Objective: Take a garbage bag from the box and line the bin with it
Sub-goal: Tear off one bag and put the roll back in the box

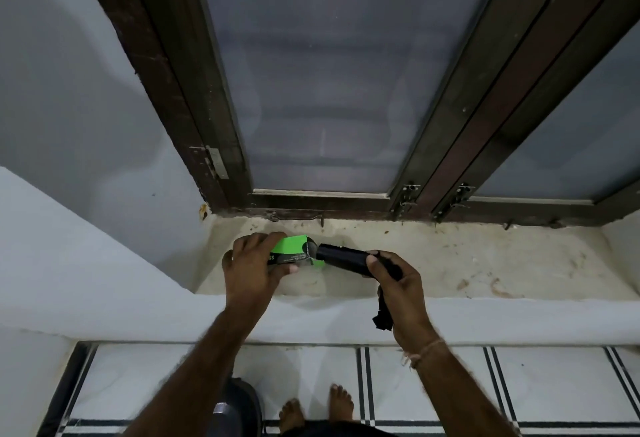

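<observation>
A: Head view shows the left hand (252, 265) closed around the green box (290, 250), which it holds just above the sill (450, 263). The right hand (398, 284) is closed on the black roll (343, 258) of bags. The roll is half out of the open end of the box.

B: Where is the bag itself?

A: A loose end of the bag (382, 312) hangs down from under the right palm. The rest is on the roll, I think. The bin (239, 405) is probably the dark round thing on the floor (311, 367) beside the left forearm, but only a part of it shows, so I cannot be sure.

B: What can go wrong from here?

A: If the right hand pulls fast, the whole roll may come out of the box, and more than one bag may unwind. The film looks thin and slippery. If the grip is only on the loose end, it can stretch or tear at the wrong place. Also the box is light, so it can slip from the left fingers when the pull is strong.

B: Is there enough room?

A: To the right the sill is open and wide, with only some dirt. Behind the hands the window frame (346, 202) is near. On the left the wall (86, 228) comes close to the box. So the pull should go to the right or toward the body, over the front edge of the sill.
</observation>
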